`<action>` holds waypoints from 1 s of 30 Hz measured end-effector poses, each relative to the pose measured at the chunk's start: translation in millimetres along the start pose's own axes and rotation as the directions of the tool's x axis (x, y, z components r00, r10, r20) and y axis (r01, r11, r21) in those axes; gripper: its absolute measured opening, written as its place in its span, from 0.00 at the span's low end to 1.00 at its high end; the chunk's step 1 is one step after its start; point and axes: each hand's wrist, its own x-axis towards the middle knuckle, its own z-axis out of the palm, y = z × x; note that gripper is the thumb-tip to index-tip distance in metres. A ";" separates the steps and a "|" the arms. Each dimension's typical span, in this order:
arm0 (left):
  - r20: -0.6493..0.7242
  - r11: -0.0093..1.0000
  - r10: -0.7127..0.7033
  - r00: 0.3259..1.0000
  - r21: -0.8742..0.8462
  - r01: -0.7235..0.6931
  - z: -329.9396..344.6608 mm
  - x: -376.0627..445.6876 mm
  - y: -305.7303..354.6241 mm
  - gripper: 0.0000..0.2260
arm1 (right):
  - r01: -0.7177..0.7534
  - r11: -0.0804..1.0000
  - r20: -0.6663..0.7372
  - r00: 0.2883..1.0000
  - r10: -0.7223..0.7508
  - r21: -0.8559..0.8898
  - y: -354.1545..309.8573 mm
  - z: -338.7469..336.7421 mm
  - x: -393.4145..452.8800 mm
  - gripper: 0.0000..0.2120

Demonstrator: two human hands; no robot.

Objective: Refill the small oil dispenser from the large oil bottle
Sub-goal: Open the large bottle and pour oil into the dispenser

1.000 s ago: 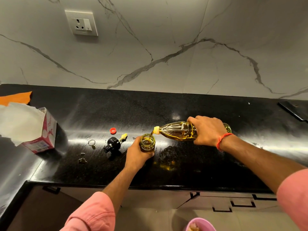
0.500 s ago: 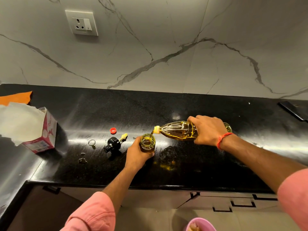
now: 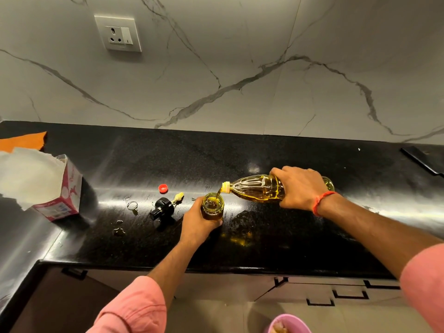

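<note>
Lying left of the dispenser (image 3: 212,206): black pump cap (image 3: 161,208), red lid (image 3: 163,187).

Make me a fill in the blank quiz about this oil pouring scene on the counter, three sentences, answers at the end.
1. The right hand tilts the large oil bottle toward the ____.
2. The left hand grips the small ____.
3. The loose cap on the counter is ____ in colour.

Missing words: left; dispenser; red
</note>
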 end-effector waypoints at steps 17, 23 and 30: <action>0.006 1.000 0.003 1.000 0.002 -0.003 -0.4 -0.6 2.3 0.29 | -0.003 1.000 0.001 1.000 0.003 -0.002 1.4 -0.8 -0.6 0.34; 0.002 1.000 0.005 1.000 0.004 -0.005 -0.7 -1.3 0.4 0.29 | 0.001 1.000 -0.003 1.000 -0.001 -0.005 1.5 -0.7 -1.1 0.33; 0.000 1.000 0.001 1.000 0.010 -0.001 0.7 1.0 -1.5 0.30 | -0.002 1.000 -0.007 1.000 0.001 -0.010 1.1 -0.6 -1.7 0.33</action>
